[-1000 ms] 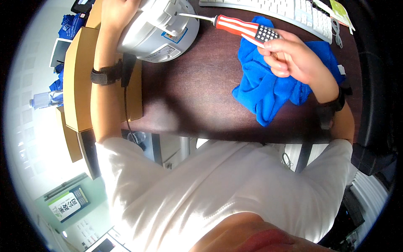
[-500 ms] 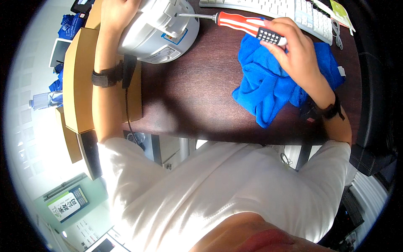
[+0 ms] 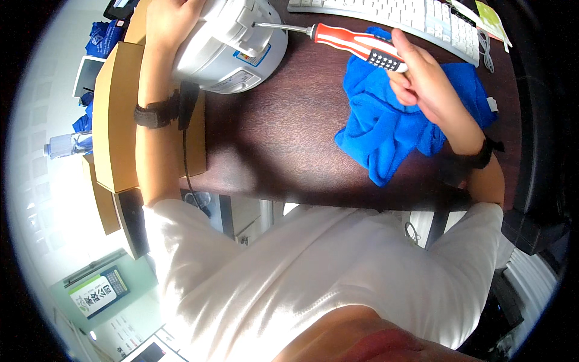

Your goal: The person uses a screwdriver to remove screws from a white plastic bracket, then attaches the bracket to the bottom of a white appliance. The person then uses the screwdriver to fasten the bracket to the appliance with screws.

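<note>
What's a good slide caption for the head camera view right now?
Left hand at a white appliance, right hand on a striped screwdriver pointing at it, near a blue cloth.

- One cloth (image 3: 386,136)
- One screwdriver (image 3: 344,39), partly above the cloth
- One cooker (image 3: 212,60), left of the cloth
- One keyboard (image 3: 401,17), beyond the cloth
- Two hands (image 3: 170,23) (image 3: 427,81)
- Two wristbands (image 3: 155,114) (image 3: 484,155)
</note>
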Motion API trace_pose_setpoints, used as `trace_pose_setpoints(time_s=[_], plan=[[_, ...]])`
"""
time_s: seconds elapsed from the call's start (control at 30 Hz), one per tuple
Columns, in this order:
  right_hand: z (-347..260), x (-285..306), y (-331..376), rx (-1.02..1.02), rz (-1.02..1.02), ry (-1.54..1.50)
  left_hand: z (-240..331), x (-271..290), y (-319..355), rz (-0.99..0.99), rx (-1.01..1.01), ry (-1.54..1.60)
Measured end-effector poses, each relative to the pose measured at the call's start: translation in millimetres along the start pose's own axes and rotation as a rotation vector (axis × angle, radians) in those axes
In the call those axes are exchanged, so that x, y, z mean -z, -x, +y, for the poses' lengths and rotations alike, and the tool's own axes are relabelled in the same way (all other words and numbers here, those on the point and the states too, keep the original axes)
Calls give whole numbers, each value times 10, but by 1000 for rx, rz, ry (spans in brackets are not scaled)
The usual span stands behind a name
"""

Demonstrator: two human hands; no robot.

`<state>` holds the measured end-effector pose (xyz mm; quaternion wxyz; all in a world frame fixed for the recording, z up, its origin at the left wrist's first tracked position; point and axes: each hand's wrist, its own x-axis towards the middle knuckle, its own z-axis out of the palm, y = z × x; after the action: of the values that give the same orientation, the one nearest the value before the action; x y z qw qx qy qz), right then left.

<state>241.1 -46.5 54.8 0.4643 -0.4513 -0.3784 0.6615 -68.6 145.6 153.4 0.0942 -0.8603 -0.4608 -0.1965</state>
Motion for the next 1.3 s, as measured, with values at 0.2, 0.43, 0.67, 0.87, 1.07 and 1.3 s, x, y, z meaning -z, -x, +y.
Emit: trace_pose_setpoints(time_s=[0.2, 0.43, 0.67, 0.87, 1.07, 1.3], plan=[[125, 25, 80, 543, 10, 470, -19, 13, -5, -7, -8, 1], [-8, 102, 14, -48, -86, 157, -61, -3, 9, -27, 46, 43], [2, 62, 114, -238, -279, -126, 9, 20, 17, 11, 0, -3], [3, -5, 159, 180, -125, 283, 28, 24, 4, -6, 1, -11], [-104, -59, 168, -91, -176, 1, -10, 30, -1, -29, 36, 2], [-5, -155, 281, -26, -83, 22, -2, 64, 38, 4, 19, -1]])
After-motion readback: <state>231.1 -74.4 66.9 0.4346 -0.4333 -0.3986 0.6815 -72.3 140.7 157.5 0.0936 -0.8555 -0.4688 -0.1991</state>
